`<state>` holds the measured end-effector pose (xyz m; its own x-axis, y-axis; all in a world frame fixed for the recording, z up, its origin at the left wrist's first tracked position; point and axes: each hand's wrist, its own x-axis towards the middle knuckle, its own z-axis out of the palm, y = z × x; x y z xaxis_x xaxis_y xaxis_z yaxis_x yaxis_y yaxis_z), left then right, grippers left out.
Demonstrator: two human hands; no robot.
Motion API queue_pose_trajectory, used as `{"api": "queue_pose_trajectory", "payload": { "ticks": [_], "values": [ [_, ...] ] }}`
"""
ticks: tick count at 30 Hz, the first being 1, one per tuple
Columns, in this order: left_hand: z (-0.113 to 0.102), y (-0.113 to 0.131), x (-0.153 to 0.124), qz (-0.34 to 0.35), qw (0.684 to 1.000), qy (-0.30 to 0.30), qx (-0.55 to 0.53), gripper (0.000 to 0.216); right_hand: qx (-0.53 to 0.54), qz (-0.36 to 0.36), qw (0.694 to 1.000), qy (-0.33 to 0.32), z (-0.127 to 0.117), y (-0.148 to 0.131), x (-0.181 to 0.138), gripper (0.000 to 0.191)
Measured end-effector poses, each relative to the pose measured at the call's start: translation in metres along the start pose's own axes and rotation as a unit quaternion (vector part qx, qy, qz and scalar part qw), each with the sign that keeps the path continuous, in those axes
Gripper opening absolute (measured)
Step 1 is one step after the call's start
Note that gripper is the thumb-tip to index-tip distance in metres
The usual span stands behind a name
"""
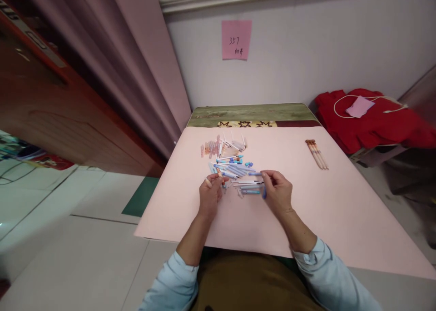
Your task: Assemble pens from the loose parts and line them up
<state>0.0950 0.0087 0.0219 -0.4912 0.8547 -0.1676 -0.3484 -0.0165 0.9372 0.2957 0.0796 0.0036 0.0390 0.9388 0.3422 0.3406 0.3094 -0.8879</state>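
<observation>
Evidently, work is only partway: the grouped pens (pixel 317 155) near the worktop's (pixel 354 215) right edge appear complete, while loose parts (pixel 235 170) between its middle and far edge appear unassembled. The hands are apart, the left hand (pixel 210 193) pinching a piece too small to identify, the right hand (pixel 279 192) a blue barrel (pixel 255 173) mid-worktop. The barrel lies roughly parallel to the near edge, free end leftward; the pens' tips point toward the near right corner.
</observation>
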Motion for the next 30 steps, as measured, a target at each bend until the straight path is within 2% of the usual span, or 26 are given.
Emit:
{"api": "queue_pose_trajectory", "payload": {
  "ticks": [5,11,15,19,23,26,30],
  "values": [
    [0.003,-0.004,-0.005,0.016,1.000,-0.004,0.015,0.031,-0.063,-0.069,0.994,-0.056,0.002,-0.007,-0.004,0.022],
    [0.002,-0.010,-0.010,0.057,0.997,-0.001,0.057,0.028,-0.125,-0.074,0.986,-0.085,0.003,-0.004,-0.004,0.019],
    [0.000,-0.015,-0.007,0.085,0.995,0.029,0.041,0.028,-0.149,-0.086,0.981,-0.087,0.004,-0.004,-0.005,0.019],
    [-0.005,-0.019,-0.001,0.130,0.986,0.093,0.048,0.028,-0.170,-0.111,0.976,-0.081,0.004,-0.001,-0.006,0.016],
    [-0.007,-0.021,0.004,0.158,0.976,0.129,0.073,0.028,-0.194,-0.156,0.965,-0.079,0.004,-0.001,-0.007,0.016],
    [-0.006,-0.021,0.005,0.149,0.977,0.125,0.089,0.028,-0.220,-0.237,0.938,-0.121,0.012,-0.011,-0.013,0.020],
    [-0.006,-0.018,0.003,0.127,0.981,0.116,0.091,0.029,-0.271,-0.351,0.863,-0.243,0.036,-0.033,-0.023,0.023]
  ]
}}
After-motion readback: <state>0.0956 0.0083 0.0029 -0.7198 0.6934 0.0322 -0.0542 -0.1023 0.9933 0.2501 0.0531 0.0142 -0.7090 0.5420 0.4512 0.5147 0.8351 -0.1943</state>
